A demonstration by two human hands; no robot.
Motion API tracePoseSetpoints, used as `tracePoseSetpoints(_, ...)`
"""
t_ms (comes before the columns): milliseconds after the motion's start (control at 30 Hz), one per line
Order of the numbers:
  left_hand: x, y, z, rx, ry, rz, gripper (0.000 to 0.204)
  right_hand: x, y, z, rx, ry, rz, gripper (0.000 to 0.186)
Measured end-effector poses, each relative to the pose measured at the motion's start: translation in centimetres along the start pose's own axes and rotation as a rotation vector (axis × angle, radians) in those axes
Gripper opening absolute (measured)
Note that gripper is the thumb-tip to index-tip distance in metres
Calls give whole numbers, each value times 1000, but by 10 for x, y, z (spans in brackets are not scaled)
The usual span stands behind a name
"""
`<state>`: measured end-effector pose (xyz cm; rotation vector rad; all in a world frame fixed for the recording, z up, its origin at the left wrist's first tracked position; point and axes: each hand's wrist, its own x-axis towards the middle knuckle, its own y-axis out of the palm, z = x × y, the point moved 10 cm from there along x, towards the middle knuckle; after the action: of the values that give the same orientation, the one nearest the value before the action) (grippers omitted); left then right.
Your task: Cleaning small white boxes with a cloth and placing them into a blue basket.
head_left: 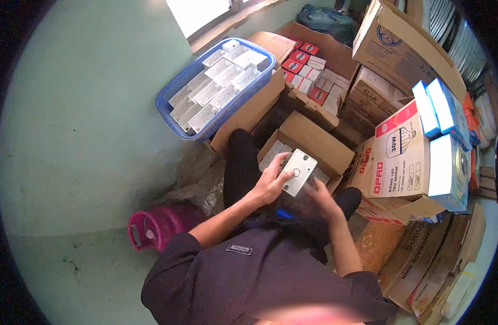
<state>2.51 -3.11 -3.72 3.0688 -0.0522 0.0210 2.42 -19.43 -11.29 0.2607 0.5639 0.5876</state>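
A white plastic electrical wall box (pixel 301 166), rectangular with a round knockout mark on its face, is tilted up in front of me. My left hand (pixel 272 181) is closed on its left side, thumb across the face. Close to its lower right edge is my right hand (pixel 323 198), blurred; I cannot tell whether its fingers touch the box. Beneath my hands stands an open cardboard carton (pixel 316 142) with more white boxes inside, partly covered by my hands. A blue plastic basket (pixel 168 111) ahead to the left holds several similar white electrical boxes in rows.
An open carton (pixel 328 116) of small red-and-white packs stands beyond. Stacked cartons (pixel 403 157) rise at the right, with blue-and-white boxes (pixel 443 168) on them. A pink gas cylinder (pixel 170 225) is by my left elbow, near the green wall (pixel 92 135).
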Motion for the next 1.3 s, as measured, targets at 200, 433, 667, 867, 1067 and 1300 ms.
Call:
tracePoseSetpoints(200,12,-3,-2,152,-139,135,79,3,12,23,29,-164,-139,62)
tracePoseSetpoints(433,5,3,-2,197,-193,259,82,-5,5,27,-171,-132,-61,64)
tracePoseSetpoints(667,1,-11,-42,344,-62,443,84,-18,30,53,-344,-241,1,68)
tracePoseSetpoints(867,40,-173,-98,329,-50,-83,78,-62,-60,77,-381,-376,-341,69)
tracePoseSetpoints(1067,101,-365,-103,538,136,-515,52,-125,-151,53,104,-484,-631,67)
tracePoseSetpoints(1300,159,-414,-42,1164,80,-454,59,-169,-157,20,111,-334,-720,77)
